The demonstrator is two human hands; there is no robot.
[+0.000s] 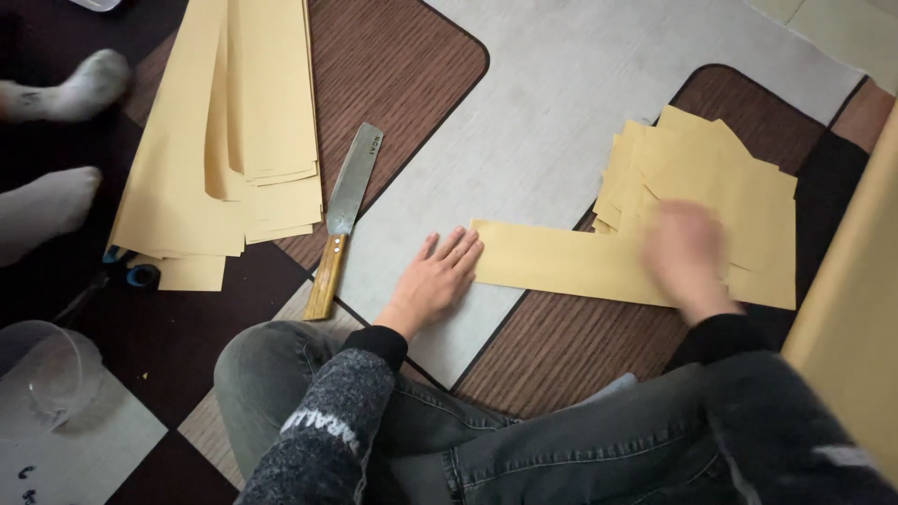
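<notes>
1. Paper strip (571,264), long and tan, lies flat on the floor mat (552,112), its right end reaching a stack of cut sheets (739,201).
2. Uncut sheets (234,140) lie well apart, beside a wooden-handled knife (344,217).
3. Left hand (438,279) pins the strip's end, fingers flat and slightly spread; steady pressure should keep it square.
4. Right hand (687,257) is blurred; its fingers cannot be read.

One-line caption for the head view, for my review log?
Seated on a patterned floor mat, left hand and blurred right hand press a yellow paper strip flat.
</notes>
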